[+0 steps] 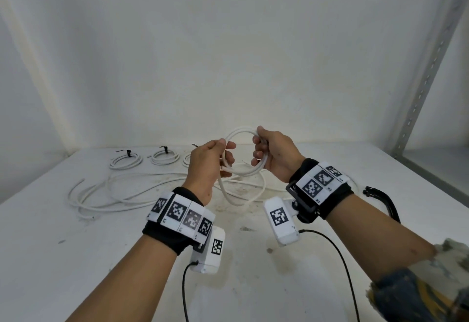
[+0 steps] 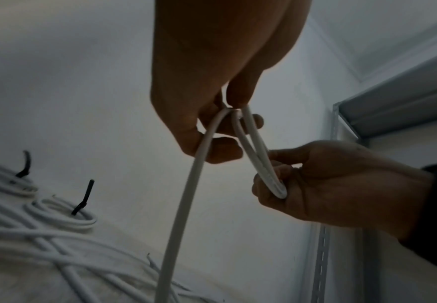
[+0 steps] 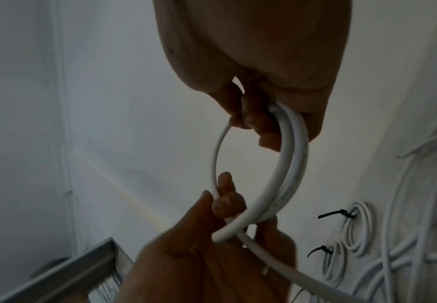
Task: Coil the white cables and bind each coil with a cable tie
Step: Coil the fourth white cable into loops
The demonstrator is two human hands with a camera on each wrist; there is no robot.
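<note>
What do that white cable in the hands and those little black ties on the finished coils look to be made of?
White cable: probably a smooth, matte plastic jacket; it bends into round loops without kinking, and faint print runs along it. Its core is unseen. Black ties: likely thin stiff plastic; their free tails stick out straight from the bound coils.

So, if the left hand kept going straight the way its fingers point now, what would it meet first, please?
Most likely the right hand, which faces it across the coil both hands hold; the left hand points roughly that way, though depth is hard to judge.

Smooth plastic-sheathed cable [image 1: 242, 132], stained table [image 1: 101, 258]
</note>
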